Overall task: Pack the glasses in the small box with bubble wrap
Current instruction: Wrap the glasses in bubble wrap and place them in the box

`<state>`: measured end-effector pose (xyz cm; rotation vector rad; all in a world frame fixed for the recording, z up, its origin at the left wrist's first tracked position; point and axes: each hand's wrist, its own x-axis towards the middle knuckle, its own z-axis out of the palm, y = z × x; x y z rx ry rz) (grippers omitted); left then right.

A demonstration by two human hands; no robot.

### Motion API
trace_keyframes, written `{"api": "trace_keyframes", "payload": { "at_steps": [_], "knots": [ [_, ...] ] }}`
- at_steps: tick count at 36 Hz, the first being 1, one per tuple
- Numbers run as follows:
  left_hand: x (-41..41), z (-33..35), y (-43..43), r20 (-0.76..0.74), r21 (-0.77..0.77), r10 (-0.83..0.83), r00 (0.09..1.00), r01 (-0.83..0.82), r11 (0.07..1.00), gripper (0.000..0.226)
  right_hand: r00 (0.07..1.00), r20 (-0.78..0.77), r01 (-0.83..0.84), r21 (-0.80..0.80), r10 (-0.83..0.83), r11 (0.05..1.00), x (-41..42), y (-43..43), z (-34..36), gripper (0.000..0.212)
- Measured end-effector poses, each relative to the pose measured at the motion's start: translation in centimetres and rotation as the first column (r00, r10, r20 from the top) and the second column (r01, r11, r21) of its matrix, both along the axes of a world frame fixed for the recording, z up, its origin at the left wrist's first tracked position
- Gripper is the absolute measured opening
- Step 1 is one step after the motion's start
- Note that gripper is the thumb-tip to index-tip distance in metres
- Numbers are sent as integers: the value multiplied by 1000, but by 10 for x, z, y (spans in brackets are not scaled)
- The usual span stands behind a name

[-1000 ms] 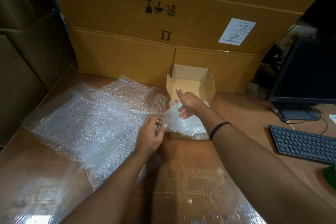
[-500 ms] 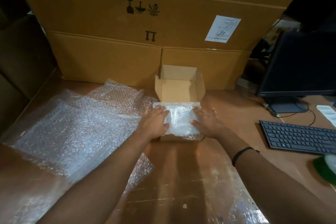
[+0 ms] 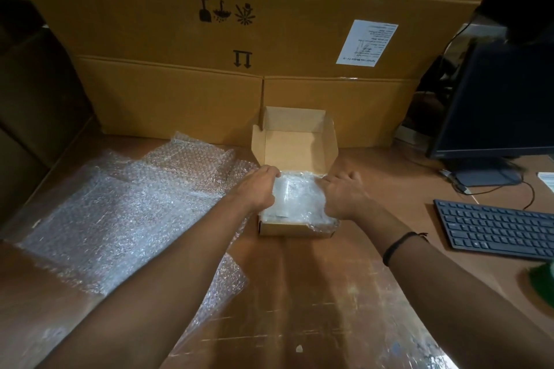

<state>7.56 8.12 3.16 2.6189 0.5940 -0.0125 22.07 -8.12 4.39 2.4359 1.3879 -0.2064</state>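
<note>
Bubble-wrap bundle (image 3: 296, 201), seated in small box (image 3: 287, 229) on table (image 3: 299, 293), lid (image 3: 295, 129) up; glasses unseen inside. Left hand (image 3: 259, 189) and right hand (image 3: 344, 195) curled over opposite edges, gripping wrap. Best tucked down evenly, gentle pressure, overhanging front corner folded in

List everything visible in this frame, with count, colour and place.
box: one, brown, open, mid-table, lid up.
bundle: one, clear bubble wrap, inside the box; contents unclear.
bubble wrap: several loose sheets, clear, on the table left of the box.
cartons: several, brown, stacked behind the table.
label: one, white, on a carton, right.
monitor: one, black, far right.
keyboard: one, dark, right of the box.
green thing: one, right edge, cut off.
table: one, brown, under everything.
wristband: one, black, right wrist.
left hand: fingers curled on the bundle's left side.
right hand: fingers curled on the bundle's right side.
</note>
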Motion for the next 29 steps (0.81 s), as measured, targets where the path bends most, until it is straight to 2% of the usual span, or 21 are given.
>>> {"api": "trace_keyframes", "payload": {
  "at_steps": [4,7,11,13,16,19,22,24,26,29],
  "knots": [
    [9,-1,-7,10,225,28,1000,-29,974,51,998,-42,45,-79,-48,996,-3,11,2,65],
    [8,-4,-12,0,461,31,1000,-28,887,44,996,-66,58,-92,-64,994,-5,13,1,63],
    [3,-11,-10,-18,562,76,997,-53,826,37,992,-95,73,-66,-79,995,-5,11,-4,66],
    [2,-10,-9,-33,566,77,996,-45,823,35,990,-106,85,-52,-91,995,-2,12,-8,67],
    [3,-5,-9,-74,484,87,993,-40,874,31,990,-111,85,-2,-85,996,2,11,-8,65],
    [1,0,-5,-175,377,54,983,16,926,27,992,-119,40,41,-35,998,7,8,-5,52],
    [-5,7,1,-270,284,-32,962,111,952,25,973,-231,10,14,-6,1000,17,5,2,30],
    [-6,12,3,-337,293,-72,939,177,940,23,955,-298,-4,-26,-4,1000,23,5,7,21],
    [-5,13,1,-380,323,-82,921,215,922,21,945,-326,-29,-79,2,996,26,6,11,24],
    [0,6,-5,-424,382,-32,905,211,900,36,943,-332,-41,-160,-15,986,25,8,13,30]
  ]
}}
